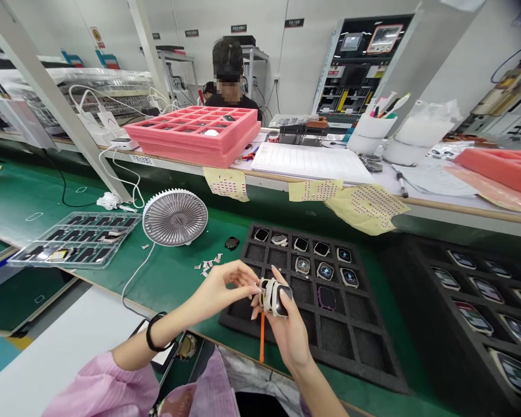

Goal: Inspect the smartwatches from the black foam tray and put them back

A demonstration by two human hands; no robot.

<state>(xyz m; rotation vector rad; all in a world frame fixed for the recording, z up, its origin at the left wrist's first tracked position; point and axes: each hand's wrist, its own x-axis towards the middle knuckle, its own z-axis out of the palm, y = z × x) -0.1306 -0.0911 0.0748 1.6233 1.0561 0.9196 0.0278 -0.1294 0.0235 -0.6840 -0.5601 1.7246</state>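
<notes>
Above the black foam tray point(304, 341), my right hand point(293, 333) grips pale smartwatch cases point(272, 295) held close together, one with a dark screen facing right. Thumb and fingers of my left hand point(232, 284) are pinched at the left edge of these cases; what lies between the fingertips is too small to make out. Below the cases an orange stick point(262, 341) points down, and whether a hand holds it is hidden. Several watches sit in the tray's compartments, among them a purple-edged watch point(327, 298). Small pale scraps point(208, 264) and a dark watch piece point(231, 242) lie left of the tray.
A white fan point(176, 217) stands left, by a clear parts tray point(80, 237). Another foam tray of watches point(443, 324) is at right. Ahead, a shelf carries pink foam trays point(195, 136), papers point(308, 162) and white cups point(371, 133). A person point(230, 87) sits beyond.
</notes>
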